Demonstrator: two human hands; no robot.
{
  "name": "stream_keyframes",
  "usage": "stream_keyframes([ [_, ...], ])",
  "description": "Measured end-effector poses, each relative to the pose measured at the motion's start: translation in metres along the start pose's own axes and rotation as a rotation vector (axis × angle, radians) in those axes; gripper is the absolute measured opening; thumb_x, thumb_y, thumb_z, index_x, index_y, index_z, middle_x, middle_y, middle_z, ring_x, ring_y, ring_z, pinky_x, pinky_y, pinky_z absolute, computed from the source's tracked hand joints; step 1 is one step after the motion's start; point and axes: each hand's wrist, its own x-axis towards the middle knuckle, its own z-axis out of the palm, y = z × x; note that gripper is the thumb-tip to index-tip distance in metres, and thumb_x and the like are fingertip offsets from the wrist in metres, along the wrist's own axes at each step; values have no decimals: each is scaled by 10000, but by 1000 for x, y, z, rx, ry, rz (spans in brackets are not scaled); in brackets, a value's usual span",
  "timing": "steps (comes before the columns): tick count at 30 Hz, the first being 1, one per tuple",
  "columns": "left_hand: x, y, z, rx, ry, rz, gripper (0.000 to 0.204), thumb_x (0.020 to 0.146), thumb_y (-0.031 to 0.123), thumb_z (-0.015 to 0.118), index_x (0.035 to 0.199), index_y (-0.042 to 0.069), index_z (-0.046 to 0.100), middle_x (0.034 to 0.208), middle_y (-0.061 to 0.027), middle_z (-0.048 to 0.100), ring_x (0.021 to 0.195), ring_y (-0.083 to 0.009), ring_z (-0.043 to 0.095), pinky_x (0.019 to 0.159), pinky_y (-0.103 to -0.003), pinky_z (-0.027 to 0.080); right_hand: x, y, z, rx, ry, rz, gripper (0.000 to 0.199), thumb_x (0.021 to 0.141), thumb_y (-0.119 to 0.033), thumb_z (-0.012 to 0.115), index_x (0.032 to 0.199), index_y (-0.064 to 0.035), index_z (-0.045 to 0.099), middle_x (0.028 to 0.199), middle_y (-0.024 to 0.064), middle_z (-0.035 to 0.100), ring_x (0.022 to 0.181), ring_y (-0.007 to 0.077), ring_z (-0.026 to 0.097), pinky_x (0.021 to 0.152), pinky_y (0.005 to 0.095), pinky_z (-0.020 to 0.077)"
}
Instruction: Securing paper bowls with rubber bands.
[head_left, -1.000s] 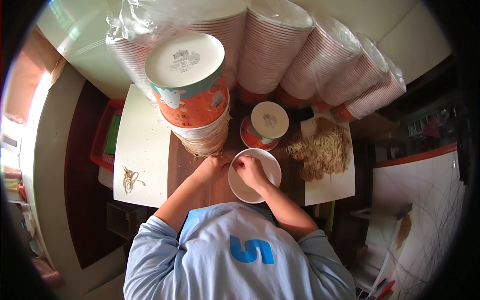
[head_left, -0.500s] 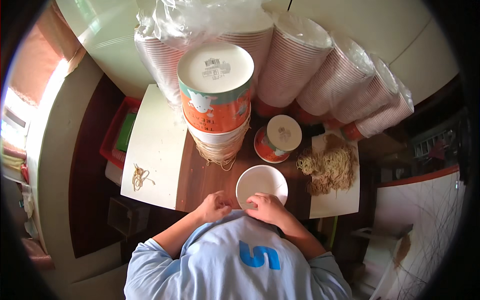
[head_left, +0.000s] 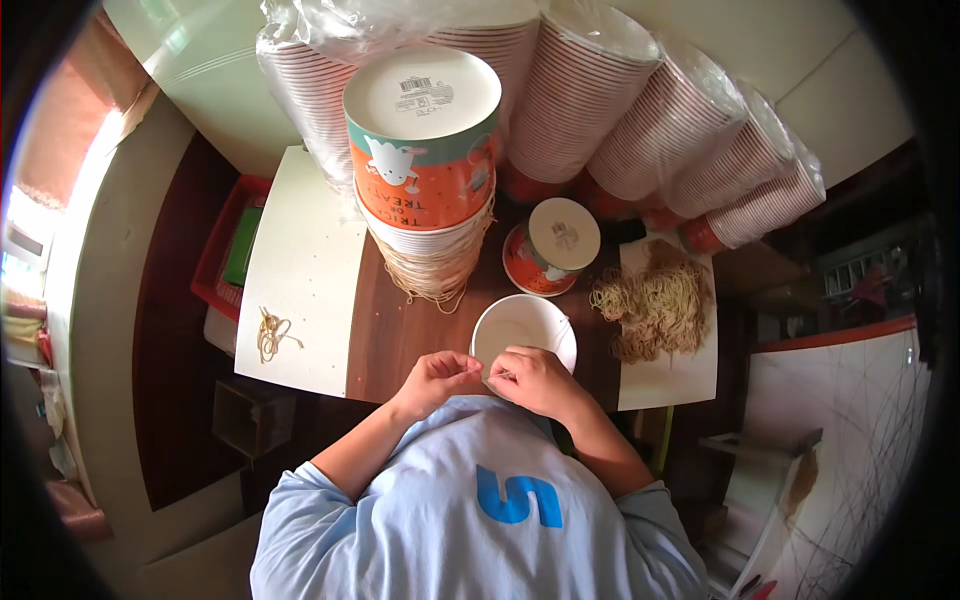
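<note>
Now I see left hand [head_left: 440, 380] and right hand [head_left: 536, 380], each grip pinched closed, on what I can't tell, by the round white paper tub [head_left: 528, 318], centre frame; a knuckle bump could tip it.

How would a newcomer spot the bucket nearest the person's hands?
Find the table with a dark middle between white panels. Just beyond the person's left hand and right hand, at the near edge, is a white-rimmed bucket. It shows its open inside, while the upside-down bucket behind it and the tall stack to its left show bases.
</note>
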Motion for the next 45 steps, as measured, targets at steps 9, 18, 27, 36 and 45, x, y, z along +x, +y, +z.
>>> stream_keyframes([
  [9,-8,17,21,400,53,-77,119,861,48,613,936,-44,623,884,-55,657,845,-94,609,781,-238,502,18,14,15,81,89,-124,143,742,-129,684,840,-58,608,781,88,587,720,264,584,646,355,471],
  [18,-7,-6,-5,59,27,-13,81,878,22,562,930,-27,602,916,-65,640,881,-136,611,846,-282,494,-7,22,18,15,177,-111,158,704,-74,681,850,-63,624,875,60,608,811,251,588,752,348,445],
  [27,-3,-4,-2,76,30,16,52,852,7,586,894,-22,596,883,-56,644,830,-119,610,782,-260,498,-4,17,38,-57,228,-116,104,710,-53,660,778,-44,582,799,78,593,740,257,598,683,349,465],
  [36,-20,10,22,856,276,281,95,796,34,657,844,-14,592,777,-57,645,721,-80,602,644,-219,490,-18,-6,58,307,223,124,70,741,-22,603,742,-20,533,716,153,584,668,325,593,577,418,471],
  [45,7,-23,11,138,263,83,62,816,-21,621,847,-5,570,828,-51,632,768,-114,613,715,-256,526,-22,8,61,-152,382,32,42,767,-38,566,805,-30,549,753,146,585,674,320,601,571,406,493],
])
